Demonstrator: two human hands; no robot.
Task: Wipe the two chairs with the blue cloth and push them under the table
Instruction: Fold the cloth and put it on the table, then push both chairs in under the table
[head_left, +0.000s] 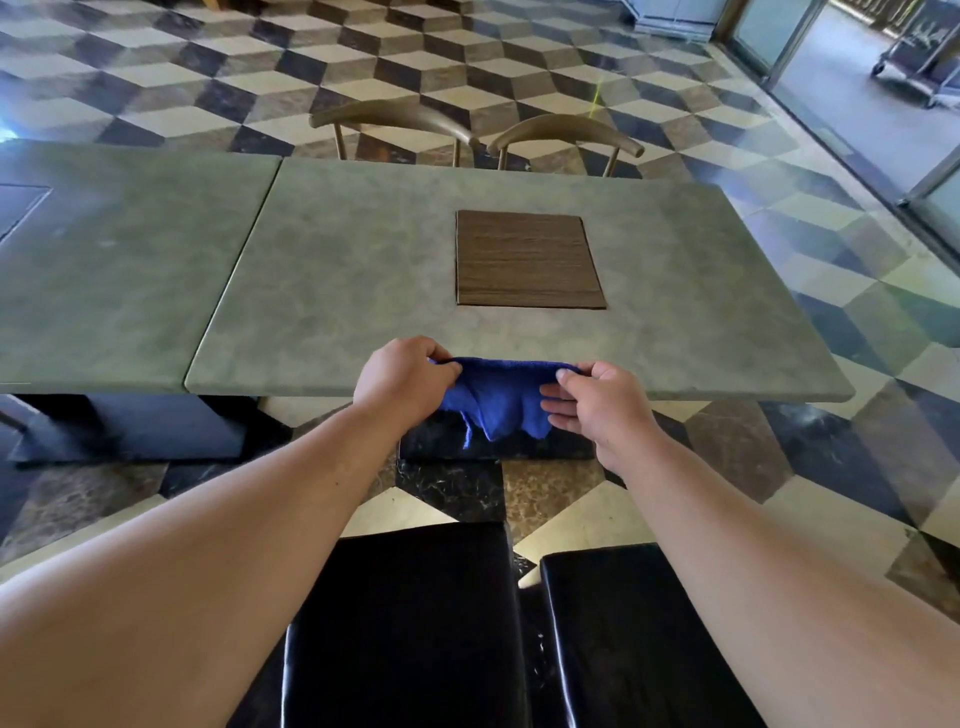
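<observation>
Beyond two chairs (405, 623) (639, 644), two hands (402, 376) (597, 410) pinch one cloth (498, 402).

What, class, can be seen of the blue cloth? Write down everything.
The blue cloth is deep blue, soft and fuzzy like towelling. It is held stretched sideways: the left hand pinches one end, the right hand the other. Its lower edge droops in uneven folds. It is seen against the near edge of the grey table.

Both hands — left hand (402, 371), right hand (597, 402) — pinch a crumpled blue cloth (496, 397) at the grey stone-look table's (363, 270) near edge, above two glossy black chair seats (405, 623).
</observation>
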